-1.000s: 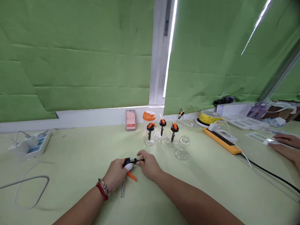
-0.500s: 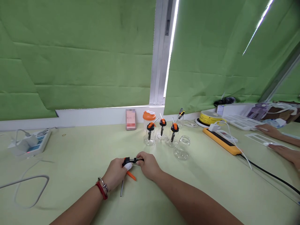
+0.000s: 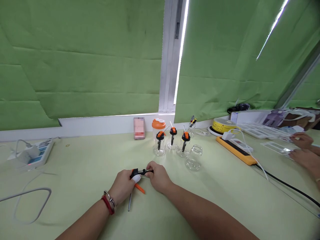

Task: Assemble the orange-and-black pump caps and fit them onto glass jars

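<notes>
My left hand [image 3: 122, 185] is closed around a black-and-orange jar lid [image 3: 135, 172], held on its side just above the table. White wrapping [image 3: 136, 178] covers the thumb. An orange flap [image 3: 140, 188] and a thin metal tube [image 3: 129, 202] point down from under this hand. On the lid's right side, my right hand [image 3: 159, 176] pinches the dark end of the black part [image 3: 144, 172] that sticks out; its fingertips hide that end. Beyond my hands are several glass jars: a lidless one [image 3: 194, 158] and others with matching lids, such as this lid [image 3: 185, 136].
An orange-topped shaker [image 3: 158, 125] and a phone [image 3: 139, 128] stand by the wall. To the right lie a yellow power strip [image 3: 236, 150], its black cable and a yellow round container [image 3: 223, 126]. A co-worker's hands [image 3: 303, 153] are at far right; a white power strip [image 3: 41, 155] lies left.
My hands keep the same grip on the lid, almost still. At far right the co-worker's hands have drawn back to the right and closer together. The view has shifted slightly.
</notes>
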A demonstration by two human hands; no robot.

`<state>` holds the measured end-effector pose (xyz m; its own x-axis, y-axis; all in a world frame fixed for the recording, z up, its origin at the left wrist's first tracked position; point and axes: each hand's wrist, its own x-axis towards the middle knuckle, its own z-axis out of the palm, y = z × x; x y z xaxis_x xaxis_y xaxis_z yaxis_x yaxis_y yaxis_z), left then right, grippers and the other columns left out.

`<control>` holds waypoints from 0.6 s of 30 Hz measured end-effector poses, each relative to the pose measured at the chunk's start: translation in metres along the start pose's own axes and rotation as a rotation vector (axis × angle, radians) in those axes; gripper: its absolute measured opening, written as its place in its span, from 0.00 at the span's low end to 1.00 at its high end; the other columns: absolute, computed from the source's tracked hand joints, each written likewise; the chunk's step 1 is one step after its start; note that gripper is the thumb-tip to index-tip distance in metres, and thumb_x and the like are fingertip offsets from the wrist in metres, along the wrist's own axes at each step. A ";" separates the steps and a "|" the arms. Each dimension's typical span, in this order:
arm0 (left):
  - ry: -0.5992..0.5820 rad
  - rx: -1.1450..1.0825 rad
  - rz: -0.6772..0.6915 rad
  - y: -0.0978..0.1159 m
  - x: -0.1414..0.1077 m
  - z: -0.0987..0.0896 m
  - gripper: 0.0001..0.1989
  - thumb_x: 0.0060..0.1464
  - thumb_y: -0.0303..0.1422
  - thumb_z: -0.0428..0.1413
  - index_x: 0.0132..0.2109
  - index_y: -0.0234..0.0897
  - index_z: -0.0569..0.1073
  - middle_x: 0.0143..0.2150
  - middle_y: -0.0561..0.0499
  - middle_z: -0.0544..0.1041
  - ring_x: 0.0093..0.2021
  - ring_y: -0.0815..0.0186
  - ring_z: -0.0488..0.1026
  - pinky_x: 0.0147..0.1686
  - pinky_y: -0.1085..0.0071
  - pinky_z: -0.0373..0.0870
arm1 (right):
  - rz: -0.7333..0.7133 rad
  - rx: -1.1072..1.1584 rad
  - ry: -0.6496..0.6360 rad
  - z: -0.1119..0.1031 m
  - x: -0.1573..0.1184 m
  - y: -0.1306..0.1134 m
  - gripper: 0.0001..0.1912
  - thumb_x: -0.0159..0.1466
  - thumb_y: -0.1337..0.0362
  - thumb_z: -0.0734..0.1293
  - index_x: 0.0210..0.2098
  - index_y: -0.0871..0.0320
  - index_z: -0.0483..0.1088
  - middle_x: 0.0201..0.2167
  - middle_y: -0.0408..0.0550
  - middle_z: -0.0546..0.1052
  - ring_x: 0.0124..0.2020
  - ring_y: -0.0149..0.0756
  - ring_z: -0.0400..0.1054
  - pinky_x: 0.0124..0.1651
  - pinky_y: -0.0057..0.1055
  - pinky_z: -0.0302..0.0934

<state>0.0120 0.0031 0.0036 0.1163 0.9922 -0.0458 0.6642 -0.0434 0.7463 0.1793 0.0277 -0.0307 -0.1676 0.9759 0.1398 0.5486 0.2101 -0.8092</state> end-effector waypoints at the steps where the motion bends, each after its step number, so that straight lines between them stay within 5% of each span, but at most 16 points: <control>1: 0.000 0.000 0.001 0.000 0.000 0.000 0.16 0.47 0.44 0.49 0.28 0.36 0.72 0.20 0.57 0.59 0.22 0.68 0.55 0.24 0.73 0.52 | 0.000 -0.001 -0.004 0.000 0.000 0.000 0.10 0.56 0.69 0.64 0.38 0.54 0.68 0.30 0.42 0.73 0.29 0.30 0.64 0.31 0.25 0.54; 18: 0.004 0.007 -0.003 -0.002 0.002 0.001 0.16 0.47 0.44 0.49 0.27 0.35 0.70 0.19 0.57 0.58 0.22 0.69 0.54 0.24 0.73 0.51 | -0.013 -0.015 -0.004 0.000 0.001 0.000 0.09 0.56 0.69 0.64 0.38 0.54 0.70 0.32 0.44 0.75 0.33 0.33 0.67 0.34 0.26 0.56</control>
<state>0.0117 0.0048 0.0009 0.1117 0.9927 -0.0456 0.6698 -0.0414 0.7414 0.1794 0.0283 -0.0307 -0.1780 0.9729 0.1474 0.5588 0.2232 -0.7987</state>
